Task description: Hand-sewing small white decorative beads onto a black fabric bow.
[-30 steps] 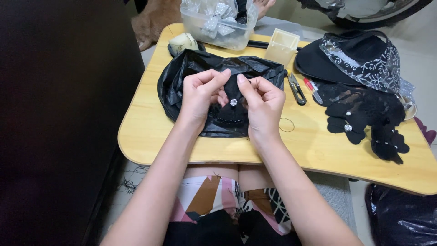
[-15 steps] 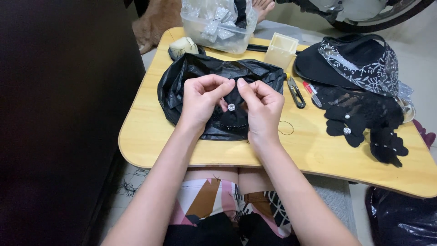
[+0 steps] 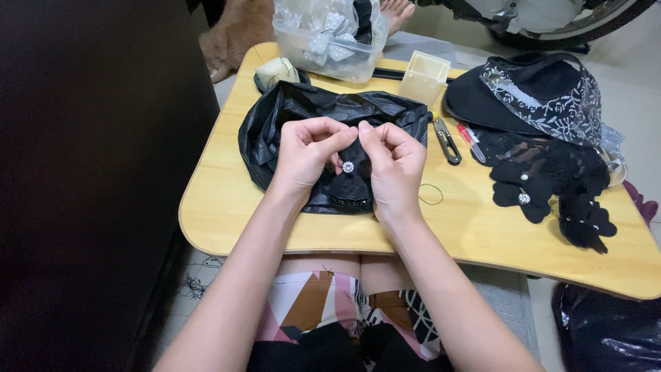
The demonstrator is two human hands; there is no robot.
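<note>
My left hand [image 3: 306,155] and my right hand [image 3: 392,165] meet over a small black fabric bow [image 3: 349,184] with a sparkling round stud [image 3: 348,167] at its middle. Both hands pinch the top of the bow, fingertips almost touching. The bow hangs just above a crumpled black plastic bag [image 3: 275,131] that lies on a pale wooden lap table [image 3: 220,207].
A clear plastic tub [image 3: 330,41] of ribbons stands at the back, a small cream box [image 3: 423,76] beside it. Thread snips [image 3: 447,141], a red pen [image 3: 470,141], a black lace-trimmed hat [image 3: 537,93] and several finished black bows [image 3: 551,186] lie right. A thin thread loop [image 3: 431,194] lies near my right wrist.
Both hands have kept hold of the bow and shifted slightly, fingertips drawn closer together at its top. The view has tilted a little.
</note>
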